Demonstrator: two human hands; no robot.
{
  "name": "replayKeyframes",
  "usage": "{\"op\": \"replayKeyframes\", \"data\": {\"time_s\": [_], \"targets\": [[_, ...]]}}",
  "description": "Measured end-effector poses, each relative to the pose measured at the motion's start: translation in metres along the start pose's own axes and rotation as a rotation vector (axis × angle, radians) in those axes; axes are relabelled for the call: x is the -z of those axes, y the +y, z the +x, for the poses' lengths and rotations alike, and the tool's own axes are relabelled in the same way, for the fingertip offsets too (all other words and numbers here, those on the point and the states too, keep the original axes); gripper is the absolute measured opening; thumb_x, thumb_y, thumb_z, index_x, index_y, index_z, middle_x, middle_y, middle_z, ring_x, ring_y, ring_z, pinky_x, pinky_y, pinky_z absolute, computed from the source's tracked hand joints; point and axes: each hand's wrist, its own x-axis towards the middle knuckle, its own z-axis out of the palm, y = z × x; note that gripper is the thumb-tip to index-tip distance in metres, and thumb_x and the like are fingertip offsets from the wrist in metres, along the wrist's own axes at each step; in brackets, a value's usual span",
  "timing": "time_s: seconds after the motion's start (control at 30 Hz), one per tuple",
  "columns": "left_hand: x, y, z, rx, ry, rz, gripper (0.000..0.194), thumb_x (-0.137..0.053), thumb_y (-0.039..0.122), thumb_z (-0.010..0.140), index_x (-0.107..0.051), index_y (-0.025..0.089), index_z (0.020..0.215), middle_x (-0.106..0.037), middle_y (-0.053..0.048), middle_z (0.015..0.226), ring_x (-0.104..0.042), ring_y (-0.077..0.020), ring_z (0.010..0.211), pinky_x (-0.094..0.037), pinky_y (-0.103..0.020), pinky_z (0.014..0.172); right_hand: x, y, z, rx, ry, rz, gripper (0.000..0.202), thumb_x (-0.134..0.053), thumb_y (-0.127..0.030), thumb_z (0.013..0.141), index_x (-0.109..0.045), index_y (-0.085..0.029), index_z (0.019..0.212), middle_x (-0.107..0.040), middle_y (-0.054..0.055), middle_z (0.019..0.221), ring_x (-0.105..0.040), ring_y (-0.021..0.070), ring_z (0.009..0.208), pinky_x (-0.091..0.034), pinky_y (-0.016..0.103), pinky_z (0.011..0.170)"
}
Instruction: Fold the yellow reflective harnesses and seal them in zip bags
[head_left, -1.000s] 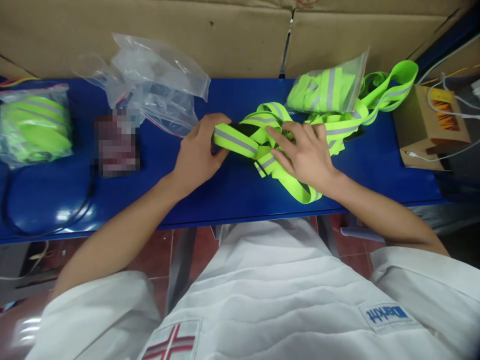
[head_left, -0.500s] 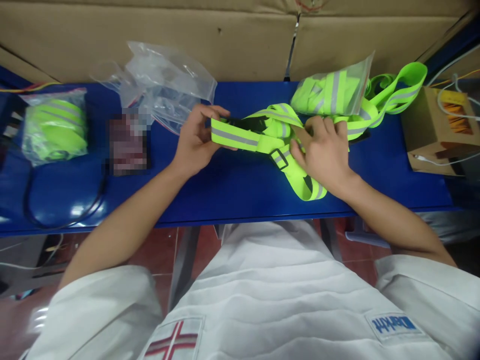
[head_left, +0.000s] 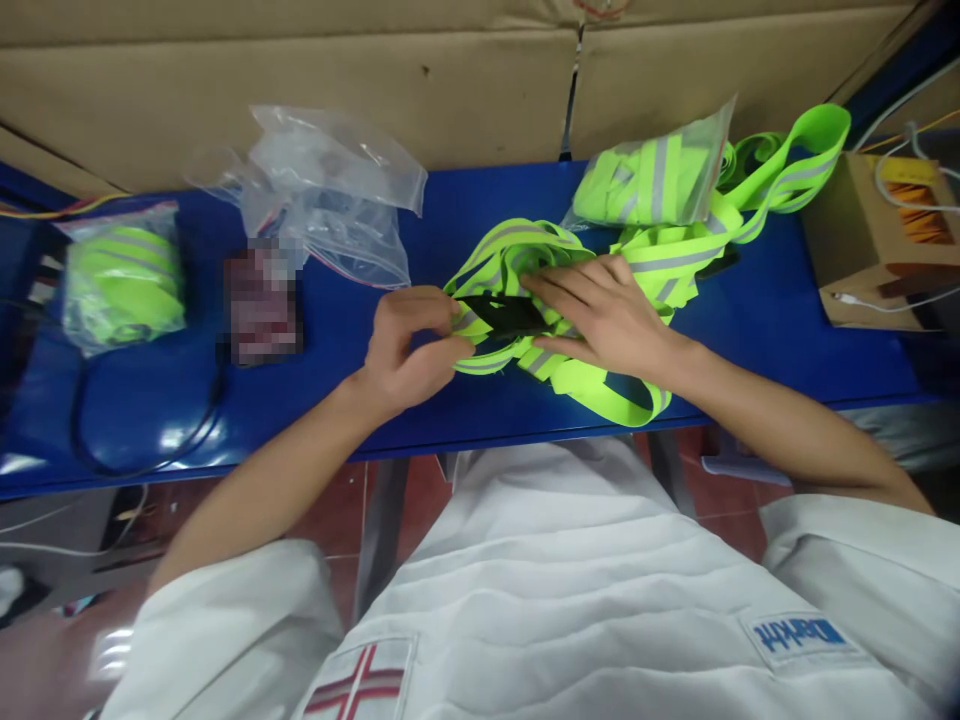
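Neon-yellow reflective straps with grey stripes lie looped in a loose bundle between my hands. At its left end my left hand pinches the strap between thumb and curled fingers. A flat black piece shows in the middle of the loops, its exact kind unclear. My right hand closes on the bundle from the right, fingers over the top and thumb lower down. One strap loop hangs toward the front edge of the table.
On the blue table, a bagged strap bundle and a partly blurred dark-red item lie left. Clear plastic bags lie behind. Another bagged bundle, loose straps and a cardboard box are right.
The flat strap end held out by my left hand is now folded into the bundle, and the black piece faces up. My left hand moved slightly nearer me; my right hand shifted left.
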Motion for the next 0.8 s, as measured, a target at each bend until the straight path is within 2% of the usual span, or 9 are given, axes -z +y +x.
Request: {"op": "replayKeyframes", "data": {"time_s": [0.07, 0.1, 0.2, 0.3, 0.37, 0.47, 0.57, 0.67, 0.8], "targets": [[-0.001, -0.003, 0.002, -0.202, 0.094, 0.034, 0.016, -0.063, 0.027, 0.099, -0.059, 0.023, 0.084, -0.049, 0.001, 0.076, -0.062, -0.0141, 0.078, -0.055, -0.030, 0.072, -0.002, 0.003, -0.001, -0.022, -0.021, 0.035, 0.068, -0.043, -0.064, 0.110, -0.050, -0.017, 0.159, -0.067, 0.016, 0.140, -0.061, 0.0339, 0.122, -0.044, 0.052, 0.102], [-0.001, -0.004, 0.004, -0.249, 0.114, 0.054, 0.013, -0.063, 0.024, 0.099, -0.059, 0.023, 0.087, -0.051, 0.001, 0.078, -0.064, -0.0139, 0.079, -0.056, -0.029, 0.071, -0.003, 0.005, -0.002, -0.032, -0.022, 0.049, 0.067, -0.042, -0.064, 0.110, -0.050, -0.019, 0.160, -0.067, 0.015, 0.139, -0.061, 0.0339, 0.121, -0.043, 0.052, 0.103], [-0.001, -0.006, 0.005, -0.071, 0.017, 0.092, 0.011, -0.064, 0.017, 0.095, -0.058, 0.025, 0.098, -0.062, -0.003, 0.095, -0.070, -0.0180, 0.093, -0.061, -0.033, 0.076, -0.005, 0.009, -0.006, -0.071, 0.011, 0.038, 0.055, -0.039, -0.055, 0.113, -0.054, -0.027, 0.158, -0.066, 0.012, 0.137, -0.060, 0.0339, 0.121, -0.041, 0.054, 0.105], [0.005, -0.007, 0.005, 0.110, -0.198, -0.062, 0.030, -0.056, 0.009, 0.093, -0.054, 0.026, 0.118, -0.069, -0.009, 0.112, -0.072, -0.0221, 0.105, -0.063, -0.038, 0.082, -0.007, 0.013, -0.008, -0.144, 0.091, -0.041, 0.046, -0.033, -0.037, 0.115, -0.057, -0.034, 0.155, -0.064, 0.010, 0.141, -0.060, 0.0327, 0.122, -0.040, 0.055, 0.103], [0.007, -0.005, 0.004, 0.150, -0.289, -0.113, 0.036, -0.053, 0.008, 0.091, -0.052, 0.024, 0.124, -0.072, -0.009, 0.112, -0.072, -0.0231, 0.105, -0.061, -0.041, 0.086, -0.008, 0.013, -0.009, -0.173, 0.126, -0.080, 0.048, -0.031, -0.028, 0.115, -0.057, -0.038, 0.154, -0.063, 0.009, 0.141, -0.059, 0.0315, 0.122, -0.041, 0.055, 0.102], [0.002, 0.005, 0.003, 0.135, -0.258, 0.058, 0.023, -0.061, 0.023, 0.094, -0.059, 0.022, 0.117, -0.070, -0.010, 0.114, -0.069, -0.0259, 0.105, -0.056, -0.045, 0.090, -0.010, 0.007, -0.009, -0.149, 0.114, -0.090, 0.047, -0.034, -0.028, 0.115, -0.055, -0.041, 0.155, -0.064, 0.008, 0.138, -0.058, 0.0300, 0.122, -0.043, 0.054, 0.102], [-0.010, 0.015, 0.002, 0.213, -0.242, 0.224, 0.035, -0.074, 0.041, 0.092, -0.063, 0.023, 0.120, -0.065, -0.013, 0.127, -0.065, -0.0319, 0.116, -0.051, -0.051, 0.097, -0.012, 0.002, -0.010, -0.127, 0.086, -0.072, 0.046, -0.035, -0.033, 0.115, -0.053, -0.041, 0.157, -0.064, 0.008, 0.135, -0.058, 0.0285, 0.120, -0.046, 0.053, 0.102], [-0.019, 0.019, 0.000, 0.306, -0.273, 0.260, 0.035, -0.077, 0.036, 0.090, -0.064, 0.024, 0.121, -0.062, -0.014, 0.133, -0.061, -0.0353, 0.126, -0.047, -0.055, 0.105, -0.015, 0.002, -0.011, -0.124, 0.099, -0.047, 0.045, -0.037, -0.034, 0.115, -0.053, -0.040, 0.157, -0.064, 0.008, 0.135, -0.058, 0.0279, 0.117, -0.047, 0.054, 0.101], [-0.022, 0.016, -0.002, 0.350, -0.265, 0.207, 0.033, -0.078, 0.031, 0.088, -0.063, 0.022, 0.116, -0.057, -0.015, 0.138, -0.058, -0.0339, 0.128, -0.047, -0.054, 0.107, -0.017, -0.002, -0.011, -0.074, 0.125, -0.074, 0.046, -0.042, -0.028, 0.113, -0.053, -0.040, 0.157, -0.065, 0.007, 0.133, -0.059, 0.0269, 0.114, -0.048, 0.052, 0.100]]}}
